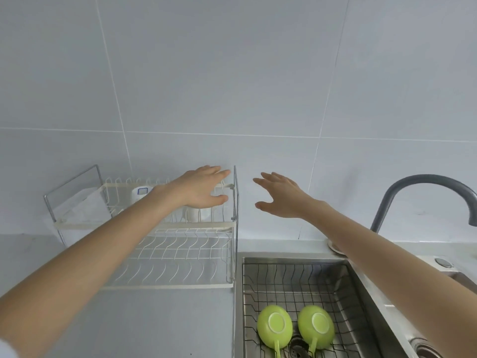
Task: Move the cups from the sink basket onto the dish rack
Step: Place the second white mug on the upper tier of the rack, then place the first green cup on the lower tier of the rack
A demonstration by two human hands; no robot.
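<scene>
A white two-tier dish rack [144,224] stands on the counter against the wall. On its upper tier I see a white cup with a blue mark [139,193] and a plain white cup [197,214], the latter just below my left hand [200,188]. That hand hovers over the tier with fingers apart and holds nothing. My right hand [281,196] is raised to the right of the rack, fingers spread, empty. The wire sink basket [304,288] lies in the steel sink; two green handled bowls [275,326] [316,326] sit upside down at its near end.
A grey curved faucet [423,192] arches over the sink's right side. A folded clear plastic bag [80,205] rests in the rack's left end. The rack's lower tier [180,257] holds nothing. Grey countertop [144,324] runs in front of the rack.
</scene>
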